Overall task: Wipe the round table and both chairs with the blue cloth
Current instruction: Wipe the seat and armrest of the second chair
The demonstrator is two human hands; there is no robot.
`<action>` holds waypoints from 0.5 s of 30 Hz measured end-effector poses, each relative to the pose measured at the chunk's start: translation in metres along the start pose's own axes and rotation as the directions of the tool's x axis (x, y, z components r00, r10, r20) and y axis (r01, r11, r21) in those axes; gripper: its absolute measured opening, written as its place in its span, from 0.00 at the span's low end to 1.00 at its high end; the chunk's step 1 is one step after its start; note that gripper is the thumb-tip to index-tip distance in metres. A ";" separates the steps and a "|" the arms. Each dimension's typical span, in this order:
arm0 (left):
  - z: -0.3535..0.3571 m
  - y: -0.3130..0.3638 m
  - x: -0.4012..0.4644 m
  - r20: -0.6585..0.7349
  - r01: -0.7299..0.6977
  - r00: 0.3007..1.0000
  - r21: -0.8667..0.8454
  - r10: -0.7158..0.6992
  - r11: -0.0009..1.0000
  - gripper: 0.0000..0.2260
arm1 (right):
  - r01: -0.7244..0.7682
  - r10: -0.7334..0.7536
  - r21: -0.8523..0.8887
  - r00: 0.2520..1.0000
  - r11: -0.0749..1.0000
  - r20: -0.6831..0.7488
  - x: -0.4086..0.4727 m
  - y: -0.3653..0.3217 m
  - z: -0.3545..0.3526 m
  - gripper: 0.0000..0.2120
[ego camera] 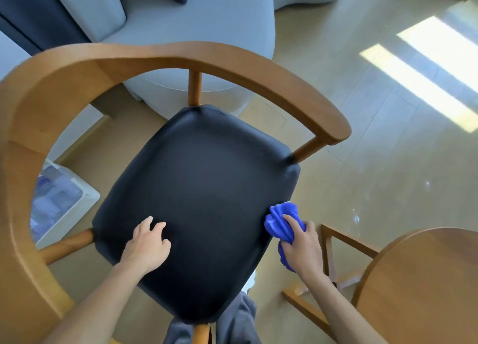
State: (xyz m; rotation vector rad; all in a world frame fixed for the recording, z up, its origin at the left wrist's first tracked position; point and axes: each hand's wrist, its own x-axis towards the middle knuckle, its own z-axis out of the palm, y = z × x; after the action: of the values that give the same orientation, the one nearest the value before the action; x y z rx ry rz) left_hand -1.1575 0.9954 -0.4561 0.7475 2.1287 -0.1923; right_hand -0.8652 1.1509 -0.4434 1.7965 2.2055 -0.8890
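A wooden chair (196,56) with a curved back rail and a black padded seat (201,188) fills the middle of the head view. My right hand (302,248) grips the bunched blue cloth (282,219) against the seat's right edge. My left hand (146,244) rests on the front left of the seat with its fingers relaxed and spread. The round wooden table (424,286) shows at the lower right, with its wooden base frame (328,255) below it.
A grey sofa (196,15) with dark cushions stands behind the chair. A white box (77,214) with bluish contents sits on the floor at the left. Pale tiled floor (388,136) with sunlit stripes stretches to the right. My grey trouser legs (232,325) are at the bottom.
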 end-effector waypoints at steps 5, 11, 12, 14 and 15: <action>-0.022 0.067 -0.036 0.091 -0.119 0.986 -0.220 0.141 0.968 0.18 | -0.102 0.104 0.750 0.994 0.654 0.045 -0.008 -0.030 -0.058 0.20; -0.096 0.170 -0.110 0.063 -0.326 0.899 -0.568 0.434 0.756 0.10 | -0.041 -0.016 0.966 0.999 0.257 0.047 -0.051 -0.070 -0.131 0.17; -0.110 0.182 -0.125 0.064 -0.360 0.867 -0.605 0.495 0.710 0.09 | -0.054 -0.016 0.987 0.998 0.149 0.057 -0.059 -0.077 -0.144 0.17; -0.135 0.197 -0.154 0.064 -0.431 0.804 -0.622 0.591 0.654 0.13 | -0.072 -0.001 0.994 0.997 -0.079 0.073 -0.077 -0.089 -0.172 0.18; -0.146 0.202 -0.167 0.055 -0.472 0.782 -0.598 0.621 0.648 0.16 | -0.081 -0.002 0.981 0.997 -0.176 0.082 -0.087 -0.095 -0.185 0.19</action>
State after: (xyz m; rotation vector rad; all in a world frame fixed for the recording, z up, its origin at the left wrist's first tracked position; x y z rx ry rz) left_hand -1.0638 1.1408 -0.2108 0.9148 1.4865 0.6204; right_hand -0.8863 1.1673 -0.2197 1.9562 0.9514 -3.2616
